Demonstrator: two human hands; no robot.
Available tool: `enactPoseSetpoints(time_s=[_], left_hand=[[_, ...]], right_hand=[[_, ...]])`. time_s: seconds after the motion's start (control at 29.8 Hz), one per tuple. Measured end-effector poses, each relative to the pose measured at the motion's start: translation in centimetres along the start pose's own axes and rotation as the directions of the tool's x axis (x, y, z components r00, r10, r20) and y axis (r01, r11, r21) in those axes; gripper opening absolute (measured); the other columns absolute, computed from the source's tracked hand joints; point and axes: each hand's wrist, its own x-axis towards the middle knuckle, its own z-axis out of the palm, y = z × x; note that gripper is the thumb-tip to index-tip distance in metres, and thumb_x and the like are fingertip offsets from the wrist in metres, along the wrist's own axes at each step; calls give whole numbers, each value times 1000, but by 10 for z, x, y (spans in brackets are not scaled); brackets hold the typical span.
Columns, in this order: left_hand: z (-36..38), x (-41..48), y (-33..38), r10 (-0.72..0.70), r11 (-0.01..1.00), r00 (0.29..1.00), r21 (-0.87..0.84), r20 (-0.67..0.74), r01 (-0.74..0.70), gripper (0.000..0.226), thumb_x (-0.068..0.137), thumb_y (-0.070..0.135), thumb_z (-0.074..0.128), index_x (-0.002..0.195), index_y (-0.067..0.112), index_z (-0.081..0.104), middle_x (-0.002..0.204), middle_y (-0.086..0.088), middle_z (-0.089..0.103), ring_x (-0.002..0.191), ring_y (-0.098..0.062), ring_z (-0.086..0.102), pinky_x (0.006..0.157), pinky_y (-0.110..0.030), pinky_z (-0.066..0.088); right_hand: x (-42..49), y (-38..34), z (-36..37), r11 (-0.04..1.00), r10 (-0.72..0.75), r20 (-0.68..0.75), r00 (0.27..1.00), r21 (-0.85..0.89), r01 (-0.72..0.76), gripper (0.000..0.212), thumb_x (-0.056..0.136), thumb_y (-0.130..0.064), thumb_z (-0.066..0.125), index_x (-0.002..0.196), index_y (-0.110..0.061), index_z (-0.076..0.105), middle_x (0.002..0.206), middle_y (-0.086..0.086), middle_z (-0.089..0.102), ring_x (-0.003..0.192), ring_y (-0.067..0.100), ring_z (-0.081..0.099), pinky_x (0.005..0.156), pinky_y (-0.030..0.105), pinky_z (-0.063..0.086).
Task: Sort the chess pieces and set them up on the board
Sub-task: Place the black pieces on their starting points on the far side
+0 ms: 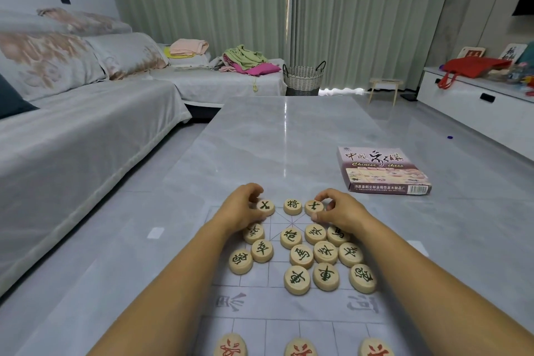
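The table (pixel 289 130) is being taken up, in the lower middle of the frame, by the thin board (pixel 289 308); the sheet is lying with nothing weighting its edges, so it is likely to be dragged or rucked if a forearm is slid across it, and every placed piece would be shifted with it; the box (pixel 381 170) is lying at right centre, well apart, and no risk is being posed by it.

At the board's far row, the left guard (pixel 265 206) is being held by the curled fingers of the left hand (pixel 245 208); the right guard (pixel 314 206) is being pinched between thumb and fingers of the right hand (pixel 338 211); the general (pixel 292 206) is standing between them, just beside both, and it could be nudged off its point if either guard is set down askew.

Just below the hands, the heap (pixel 300 257) of dark-lettered pieces is being left crowded, several touching; it is likely to be scattered by a low wrist when the hands are drawn back. At the bottom edge, the red pieces (pixel 300 348) are being cut off by the frame; the outer ones are near the forearms and could be brushed.
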Motion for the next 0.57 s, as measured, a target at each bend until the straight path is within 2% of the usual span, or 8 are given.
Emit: enactPoseSetpoints(time_s=[0.07, 0.17, 0.3, 0.44, 0.57], left_hand=[[0, 3, -5, -32, 999, 999, 32, -31, 33, 54, 71, 12, 78, 119, 8, 53, 121, -8, 53, 104, -20, 53, 89, -28, 45], [2, 4, -5, -32, 997, 998, 70, -58, 36, 35, 70, 20, 79, 98, 8, 61, 117, -10, 54, 99, -21, 54, 81, -26, 44], [8, 8, 2, -72, 997, 993, 30, -94, 75, 49, 68, 22, 81, 106, 6, 55, 111, -5, 48, 96, -19, 50, 78, -26, 40], [13, 13, 2, -74, 995, 993, 53, -90, 79, 35, 68, 22, 81, 91, 13, 55, 119, -7, 49, 110, -23, 51, 87, -33, 45], [13, 15, 1, -73, 997, 994, 34, -82, 76, 32, 71, 18, 78, 99, 13, 62, 126, -7, 49, 119, -23, 48, 96, -37, 45]], right_hand=[[1, 1, 0, 1000, -2, 1, 1000, 8, 2, 41, 74, -27, 75, 111, -26, 57, 102, -2, 52, 93, 20, 54, 84, 34, 46], [1, 1, -1, 1000, 4, 4, 1000, 23, -5, 40, 74, -26, 75, 110, -27, 58, 103, -2, 52, 94, 19, 54, 87, 37, 47], [2, 1, 0, 999, 9, 11, 1000, 38, -9, 40, 75, -25, 75, 111, -27, 57, 103, -2, 52, 93, 19, 54, 87, 37, 47], [2, 2, 0, 999, 2, 15, 1000, 40, -3, 46, 73, -28, 76, 114, -27, 55, 102, -1, 49, 91, 19, 51, 88, 38, 46], [2, 3, 0, 1000, 3, 9, 1000, 21, -3, 43, 73, -30, 75, 111, -27, 54, 103, 0, 48, 93, 21, 52, 88, 40, 46]])
